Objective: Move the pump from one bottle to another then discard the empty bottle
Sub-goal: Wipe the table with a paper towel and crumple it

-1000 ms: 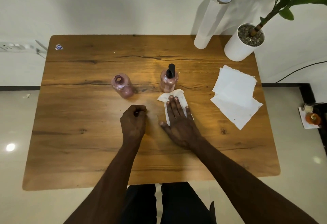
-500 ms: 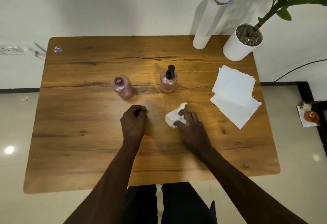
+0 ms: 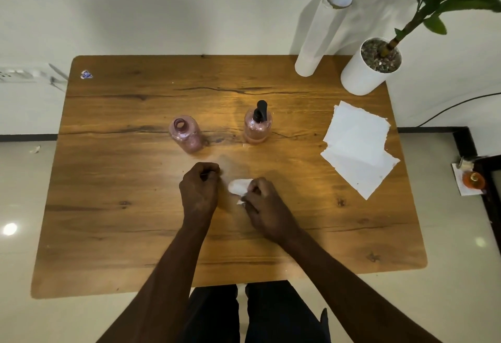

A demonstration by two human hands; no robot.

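Note:
Two pinkish clear bottles stand on the wooden table point(image 3: 108, 229). The left bottle point(image 3: 186, 135) has an open neck with no top. On the right bottle point(image 3: 256, 128) sits a black pump point(image 3: 260, 111). Nearer to me, my right hand point(image 3: 264, 205) is closed around a crumpled white tissue point(image 3: 238, 186) resting on the table. My left hand point(image 3: 200, 189) lies beside it as a fist, just left of the tissue; nothing shows inside it.
A stack of white paper sheets point(image 3: 357, 147) lies at the table's right. A tall white paper roll point(image 3: 321, 33) and a white potted plant point(image 3: 370, 67) stand at the back right corner. An orange object point(image 3: 473, 180) sits on the floor to the right.
My right hand went from lying flat on the tissue to bunching it up, and drew it back toward me. The left fist and both bottles stayed put.

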